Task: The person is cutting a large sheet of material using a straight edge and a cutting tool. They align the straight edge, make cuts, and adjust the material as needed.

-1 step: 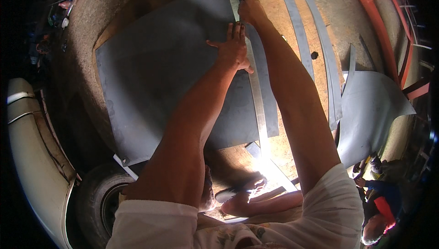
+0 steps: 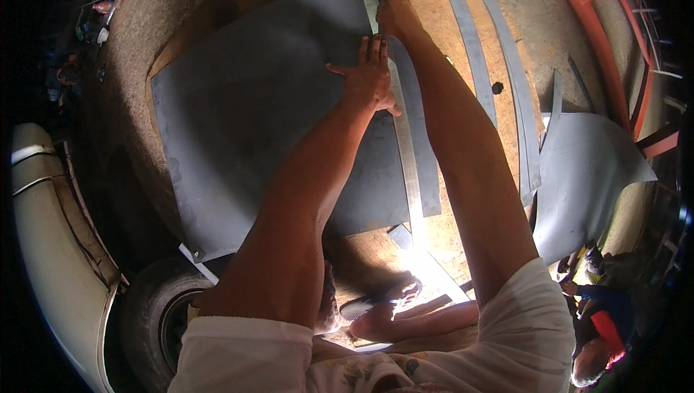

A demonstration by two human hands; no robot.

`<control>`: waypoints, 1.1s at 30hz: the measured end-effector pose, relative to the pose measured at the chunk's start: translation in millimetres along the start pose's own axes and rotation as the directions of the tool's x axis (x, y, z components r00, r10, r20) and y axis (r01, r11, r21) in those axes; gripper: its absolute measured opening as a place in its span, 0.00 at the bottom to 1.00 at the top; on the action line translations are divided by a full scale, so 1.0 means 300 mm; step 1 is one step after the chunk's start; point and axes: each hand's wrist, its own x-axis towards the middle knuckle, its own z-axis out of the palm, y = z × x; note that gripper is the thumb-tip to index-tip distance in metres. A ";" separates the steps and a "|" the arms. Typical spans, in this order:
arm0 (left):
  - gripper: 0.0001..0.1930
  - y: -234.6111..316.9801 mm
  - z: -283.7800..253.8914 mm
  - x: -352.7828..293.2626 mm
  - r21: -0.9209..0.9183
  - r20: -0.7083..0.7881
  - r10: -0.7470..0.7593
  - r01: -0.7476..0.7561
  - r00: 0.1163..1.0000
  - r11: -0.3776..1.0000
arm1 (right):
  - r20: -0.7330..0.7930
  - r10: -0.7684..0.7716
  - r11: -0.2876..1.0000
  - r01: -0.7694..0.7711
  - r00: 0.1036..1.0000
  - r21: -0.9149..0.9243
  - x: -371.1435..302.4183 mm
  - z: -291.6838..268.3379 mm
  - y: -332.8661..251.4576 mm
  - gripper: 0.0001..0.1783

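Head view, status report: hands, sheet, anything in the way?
Left hand flat on long metal ruler. Right hand at ruler's far end, grip unclear. Grey sheet flat beneath. Cut strips lie right, apart.

Wooden board (image 2: pixel 463 230) on the ground, large grey sheet (image 2: pixel 253 140) flat on it, cut grey strips (image 2: pixel 473 46) beside

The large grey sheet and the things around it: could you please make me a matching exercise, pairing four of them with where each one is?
Things:
1. long metal straightedge
2. left hand
3. right hand
4. two narrow grey strips

Places:
A. at the far end of the straightedge, near the top edge of the large grey sheet
B. lying apart on the ground, right of the sheet
C. running lengthwise near the sheet's right edge
D. pressed flat, fingers spread, on the sheet beside the straightedge

Pairs: 1-C, 2-D, 3-A, 4-B
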 end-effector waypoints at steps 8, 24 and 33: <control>0.76 0.050 -0.016 0.014 -0.012 -0.015 0.046 -0.047 0.999 0.999 | 0.026 0.005 0.989 -0.001 1.000 -0.145 0.075 -0.001 0.085 0.19; 0.78 0.030 0.017 0.023 0.021 -0.049 0.024 -0.023 0.999 1.000 | 0.194 0.253 0.964 -0.231 0.948 -0.130 0.108 -0.052 -0.077 0.29; 0.77 0.030 0.007 0.022 0.046 -0.004 -0.017 0.017 1.000 0.999 | 0.141 0.217 0.976 -0.211 0.966 -0.062 0.019 -0.056 -0.089 0.27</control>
